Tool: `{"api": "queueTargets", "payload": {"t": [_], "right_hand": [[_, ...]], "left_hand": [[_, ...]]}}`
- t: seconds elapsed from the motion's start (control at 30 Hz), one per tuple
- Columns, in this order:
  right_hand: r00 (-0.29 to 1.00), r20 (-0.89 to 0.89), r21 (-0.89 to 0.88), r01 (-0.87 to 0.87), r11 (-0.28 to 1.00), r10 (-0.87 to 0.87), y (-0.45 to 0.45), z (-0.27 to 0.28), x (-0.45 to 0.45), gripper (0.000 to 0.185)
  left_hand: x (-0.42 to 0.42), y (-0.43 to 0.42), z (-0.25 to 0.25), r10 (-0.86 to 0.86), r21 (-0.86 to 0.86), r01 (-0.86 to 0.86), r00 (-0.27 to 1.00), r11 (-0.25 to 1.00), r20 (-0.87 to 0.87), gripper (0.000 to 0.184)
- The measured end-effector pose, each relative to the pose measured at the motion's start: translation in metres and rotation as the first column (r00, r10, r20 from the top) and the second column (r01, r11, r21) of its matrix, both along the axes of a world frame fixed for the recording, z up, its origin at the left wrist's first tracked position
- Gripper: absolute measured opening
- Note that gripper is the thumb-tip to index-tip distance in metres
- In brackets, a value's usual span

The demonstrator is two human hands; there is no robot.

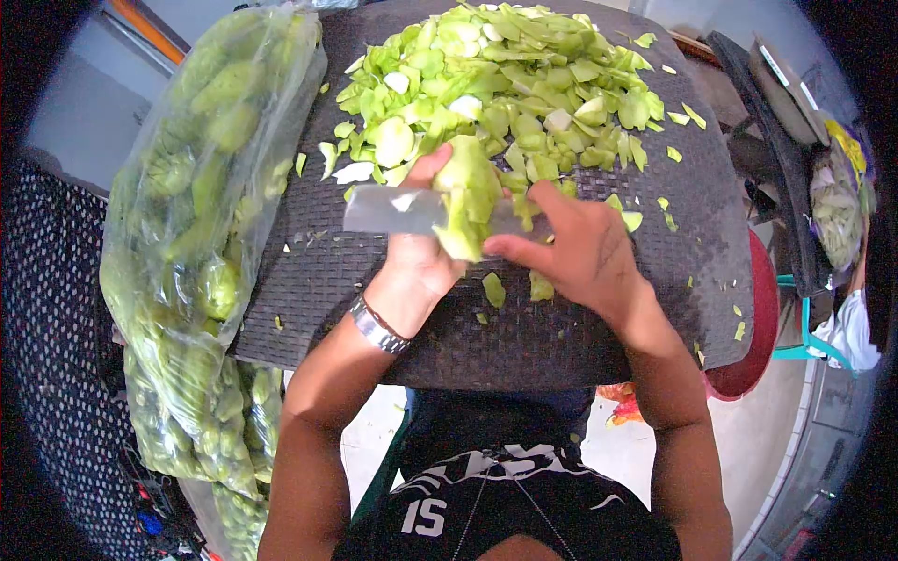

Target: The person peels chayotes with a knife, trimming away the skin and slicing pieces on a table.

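While your left hand (pixel 423 257) gripped the green vegetable (pixel 470 187) just on the near side of the slice pile (pixel 505 84), your right hand (pixel 587 248) held the knife (pixel 379 209), handle hidden. It crossed over the left hand, so short, shallow strokes with fingers tucked away seemed safest. Plastic bag (pixel 201 196) crowded the pile's left; right of the pile came scattered scraps (pixel 673 153), more elbow room, then the woven tabletop's (pixel 703 201) edge.

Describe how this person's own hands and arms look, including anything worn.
The left hand is ungloved, with a silver metal-link band at the wrist. The right hand is ungloved too, with faint dark lines on its back. No sleeve covers either forearm.
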State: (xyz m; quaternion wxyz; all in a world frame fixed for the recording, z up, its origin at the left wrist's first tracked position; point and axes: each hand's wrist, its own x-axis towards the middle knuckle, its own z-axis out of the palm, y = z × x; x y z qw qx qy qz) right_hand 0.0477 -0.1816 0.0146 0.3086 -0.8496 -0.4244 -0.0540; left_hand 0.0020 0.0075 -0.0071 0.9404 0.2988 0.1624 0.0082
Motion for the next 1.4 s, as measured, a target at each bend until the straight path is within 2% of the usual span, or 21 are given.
{"api": "queueTargets", "payload": {"t": [0.07, 0.1, 0.17, 0.27, 0.3, 0.33, 0.4, 0.43, 0.53, 0.63, 0.73, 0.8, 0.87, 0.9, 1.0, 1.13, 1.2, 1.23, 1.33, 1.37, 1.4], "right_hand": [[0.998, -0.043, -0.096, 0.050, 0.994, -0.054, -0.007, -0.002, 0.014, 0.061], [0.985, -0.130, -0.099, 0.103, 0.990, -0.116, -0.011, 0.001, 0.024, 0.060], [0.922, -0.301, -0.118, 0.217, 0.969, -0.243, -0.019, 0.008, 0.037, 0.057], [0.965, -0.233, -0.026, 0.120, 0.992, -0.123, -0.015, -0.001, 0.029, 0.056], [0.986, -0.160, 0.008, 0.043, 0.999, -0.042, -0.011, 0.000, 0.020, 0.056], [0.996, -0.083, 0.035, -0.035, 0.999, 0.037, -0.007, 0.001, 0.011, 0.055], [0.985, -0.164, 0.046, -0.036, 0.998, 0.044, 0.000, 0.003, -0.001, 0.051], [0.991, -0.133, -0.013, -0.033, 0.999, 0.031, 0.000, 0.001, -0.002, 0.052], [0.998, -0.042, 0.007, -0.055, 0.998, 0.055, 0.000, 0.003, -0.002, 0.049], [0.998, -0.052, -0.022, 0.026, 0.999, -0.027, -0.006, -0.001, 0.009, 0.053], [0.984, 0.173, 0.045, 0.033, 0.998, -0.040, -0.021, -0.010, 0.042, 0.045], [0.959, 0.277, 0.054, 0.055, 0.997, -0.067, -0.029, -0.013, 0.054, 0.042], [0.985, -0.039, 0.009, 0.171, 0.985, -0.171, -0.020, 0.011, 0.031, 0.046], [0.988, -0.077, 0.053, 0.141, 0.989, -0.137, -0.015, 0.006, 0.022, 0.052], [0.999, -0.035, 0.020, -0.003, 1.000, 0.003, -0.004, 0.008, -0.001, 0.059], [1.000, -0.002, 0.004, 0.012, 1.000, -0.012, -0.008, 0.005, 0.010, 0.058], [0.998, 0.028, -0.075, 0.057, 0.996, -0.055, -0.018, 0.010, 0.024, 0.058], [0.991, -0.006, -0.085, 0.131, 0.988, -0.132, -0.023, 0.011, 0.033, 0.058], [0.876, -0.203, -0.103, 0.425, 0.899, -0.438, -0.039, 0.015, 0.058, 0.057], [0.851, -0.229, -0.108, 0.460, 0.881, -0.472, -0.041, 0.017, 0.058, 0.058], [0.827, -0.253, -0.115, 0.489, 0.865, -0.501, -0.042, 0.018, 0.059, 0.059]], "left_hand": [[0.001, -0.006, 0.009, 0.149, 0.017, -0.149, 0.989, 0.989, -0.023, 0.039], [-0.004, -0.003, 0.010, 0.059, 0.031, -0.061, 0.997, 0.998, 0.052, 0.038], [-0.003, -0.002, 0.015, 0.016, 0.049, -0.016, 1.000, 0.999, -0.016, 0.039], [0.002, -0.004, 0.010, 0.059, 0.041, -0.059, 0.998, 0.997, 0.002, 0.042], [0.002, -0.004, 0.005, 0.092, 0.035, -0.093, 0.995, 0.995, 0.024, 0.043], [0.001, -0.001, 0.003, 0.038, 0.005, -0.038, 0.999, 0.999, 0.022, 0.043], [-0.001, 0.004, -0.001, -0.076, -0.055, 0.077, 0.997, 0.995, 0.024, 0.043], [-0.001, 0.003, -0.001, -0.045, -0.032, 0.045, 0.999, 0.998, 0.024, 0.042], [0.000, 0.003, 0.001, -0.047, -0.014, 0.047, 0.998, 0.999, 0.032, 0.041], [0.002, -0.008, 0.012, 0.038, 0.019, -0.037, 0.997, 0.999, -0.062, 0.042], [-0.008, -0.007, 0.016, -0.123, 0.100, 0.119, 0.992, 0.988, 0.033, 0.043], [-0.007, -0.008, 0.020, -0.129, 0.091, 0.126, 0.991, 0.988, 0.032, 0.044], [-0.005, -0.004, 0.017, -0.107, 0.076, 0.105, 0.994, 0.992, 0.017, 0.045], [-0.003, -0.004, 0.013, -0.071, 0.067, 0.070, 0.997, 0.995, 0.021, 0.045], [0.001, -0.004, 0.003, -0.020, 0.045, 0.019, 1.000, 0.999, 0.023, 0.047], [-0.002, -0.003, 0.006, -0.044, 0.077, 0.041, 0.998, 0.996, 0.039, 0.050], [-0.010, -0.004, 0.012, -0.031, 0.082, 0.026, 0.997, 0.996, 0.068, 0.052], [-0.004, -0.001, 0.011, -0.108, 0.167, 0.100, 0.993, 0.981, 0.039, 0.055], [-0.003, 0.002, 0.020, -0.215, 0.104, 0.210, 0.976, 0.972, 0.043, 0.057], [-0.005, -0.001, 0.025, -0.173, 0.046, 0.171, 0.984, 0.984, 0.044, 0.058], [-0.004, 0.000, 0.026, -0.169, 0.066, 0.165, 0.984, 0.984, 0.061, 0.057]]}}
